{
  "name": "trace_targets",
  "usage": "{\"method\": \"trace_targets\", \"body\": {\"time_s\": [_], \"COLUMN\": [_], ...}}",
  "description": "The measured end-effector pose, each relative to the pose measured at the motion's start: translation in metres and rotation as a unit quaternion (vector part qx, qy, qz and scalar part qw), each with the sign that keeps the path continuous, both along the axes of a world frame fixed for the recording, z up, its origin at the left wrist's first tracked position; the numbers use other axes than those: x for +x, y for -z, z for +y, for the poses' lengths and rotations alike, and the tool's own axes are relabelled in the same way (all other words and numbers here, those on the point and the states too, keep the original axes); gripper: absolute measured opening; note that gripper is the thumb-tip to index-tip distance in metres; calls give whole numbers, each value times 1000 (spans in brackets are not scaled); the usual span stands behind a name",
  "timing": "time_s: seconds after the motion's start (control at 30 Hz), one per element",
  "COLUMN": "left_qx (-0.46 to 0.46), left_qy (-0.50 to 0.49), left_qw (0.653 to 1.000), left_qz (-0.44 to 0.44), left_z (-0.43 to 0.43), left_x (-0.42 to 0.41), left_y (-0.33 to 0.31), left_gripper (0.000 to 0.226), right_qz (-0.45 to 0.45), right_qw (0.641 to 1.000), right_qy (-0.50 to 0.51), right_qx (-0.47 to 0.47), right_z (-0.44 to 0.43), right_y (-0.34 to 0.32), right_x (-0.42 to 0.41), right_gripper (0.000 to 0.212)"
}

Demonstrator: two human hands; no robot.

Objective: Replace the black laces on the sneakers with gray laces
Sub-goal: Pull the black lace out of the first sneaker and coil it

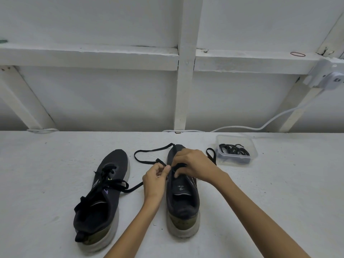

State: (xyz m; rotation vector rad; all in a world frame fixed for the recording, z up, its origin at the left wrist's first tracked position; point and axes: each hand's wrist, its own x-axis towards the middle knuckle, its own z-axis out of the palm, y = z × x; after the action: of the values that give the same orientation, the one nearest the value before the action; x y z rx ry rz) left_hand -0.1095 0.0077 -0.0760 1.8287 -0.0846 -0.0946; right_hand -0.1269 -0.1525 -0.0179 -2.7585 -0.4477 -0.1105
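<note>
Two dark knit sneakers with pale soles sat on the white table (279,202): the left sneaker (104,192) loosely laced, the right sneaker (183,198) partly unthreaded between both hands. The left hand (155,178) pinched the flat black lace (149,151) beside the eyelets. The right hand (193,164) curled over the forefoot, apparently pinching the same lace. That lace looked light, limp and easy to hold, best gripped near its tip or right at an eyelet. The right hand hid the front eyelets, and the coiled laces (233,148) in the clear plastic tub (254,146) read too dark to call gray.
</note>
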Motion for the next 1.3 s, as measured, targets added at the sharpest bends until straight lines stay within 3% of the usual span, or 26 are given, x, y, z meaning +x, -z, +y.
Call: {"method": "trace_targets", "body": {"time_s": [0.37,0.6,0.7,0.77,0.83,1.0,1.1,1.3], "left_qx": [28,-81,-160,-212,-242,-165,-111,-59], "left_qy": [-24,-31,-53,-70,-75,24,108,172], "left_qw": [999,996,983,968,959,981,984,980], "left_qz": [-7,15,72,112,129,98,86,78], "left_z": [-3,0,1,3,5,1,-6,-7], "left_x": [-4,-2,-3,-3,-4,-12,-19,-24], "left_y": [1,-3,-7,-11,-14,-16,-13,-13], "left_gripper": [20,19,23,28,34,17,35,75], "right_qz": [-13,21,83,50,-11,60,71,88], "right_qw": [999,995,960,920,893,889,881,881], "right_qy": [17,22,55,105,180,242,236,247], "right_qx": [32,94,263,374,412,383,403,393], "right_z": [-2,-5,-14,-25,-38,-48,-34,-17], "right_y": [7,10,3,-1,0,22,31,33], "right_x": [6,6,-1,-9,-15,-32,-40,-39], "right_gripper": [18,15,34,34,21,16,17,4]}}
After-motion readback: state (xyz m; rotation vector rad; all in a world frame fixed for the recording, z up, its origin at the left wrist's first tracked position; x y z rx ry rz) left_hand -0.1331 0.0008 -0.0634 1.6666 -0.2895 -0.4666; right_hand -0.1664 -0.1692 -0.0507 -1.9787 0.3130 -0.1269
